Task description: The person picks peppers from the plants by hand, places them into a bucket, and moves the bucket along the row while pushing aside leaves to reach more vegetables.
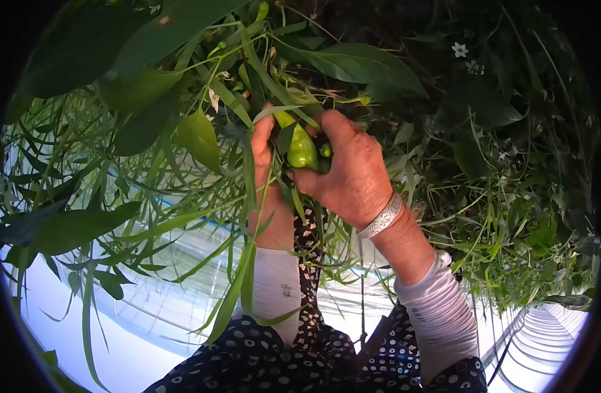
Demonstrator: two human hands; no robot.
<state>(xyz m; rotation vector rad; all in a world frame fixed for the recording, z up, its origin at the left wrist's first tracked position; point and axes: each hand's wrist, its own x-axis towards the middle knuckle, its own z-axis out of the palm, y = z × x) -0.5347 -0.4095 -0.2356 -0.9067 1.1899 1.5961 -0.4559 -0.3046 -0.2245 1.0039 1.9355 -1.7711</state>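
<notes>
A small shiny green pepper (302,149) hangs among leaves between my two hands. My right hand (350,167) is curled about it from the right, with the thumb at its lower end and the index finger bent above. A tiny green fruit (325,150) shows in the gap beside this pepper. To the left, my left hand (261,145) reaches up close beside the pepper and its stems. Long narrow leaves (249,171) cross in front of that hand and hide most of its fingers. A silver bracelet (383,217) circles my right wrist.
Broad pepper leaves (356,65) overhang the hands. Grassy weeds (163,177) crowd the left side, and dense foliage (484,196) fills the right. A white flower (459,50) shows at the upper right. Pale sheeting with curved ribs (543,347) lies at the lower right edge.
</notes>
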